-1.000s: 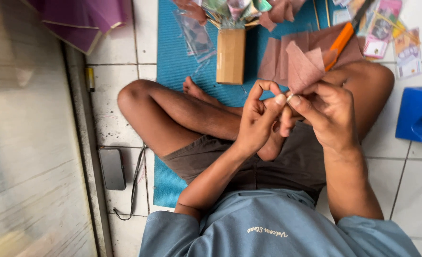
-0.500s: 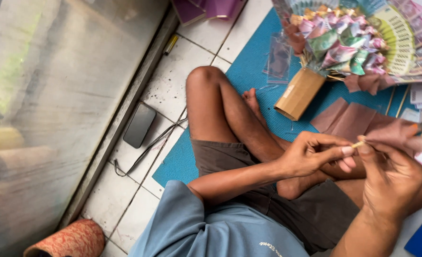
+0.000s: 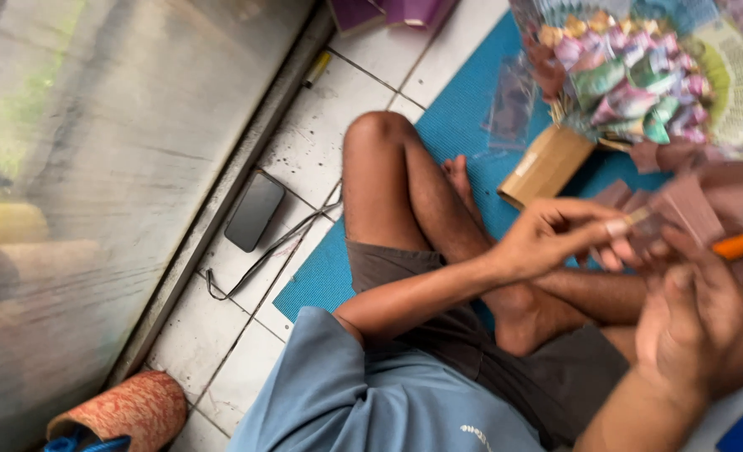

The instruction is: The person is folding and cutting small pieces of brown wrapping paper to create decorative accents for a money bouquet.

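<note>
Head view: both hands' grip pinches a blurred, brownish-pink folded paper piece (image 3: 689,209)

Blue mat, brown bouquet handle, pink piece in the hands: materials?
Blue mat: looks like foam or rubber, matte, finely textured. Brown bouquet handle: probably kraft paper or card, dull and flat-sided. Pink piece, pinched by the left hand above the right hand: likely thin folded paper, blurred.

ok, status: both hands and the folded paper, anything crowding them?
Left hand pinching folded pinkish paper at its tip. Right hand supports it from below, grip blurred. Folded-paper bouquet close ahead, not touching.
</note>
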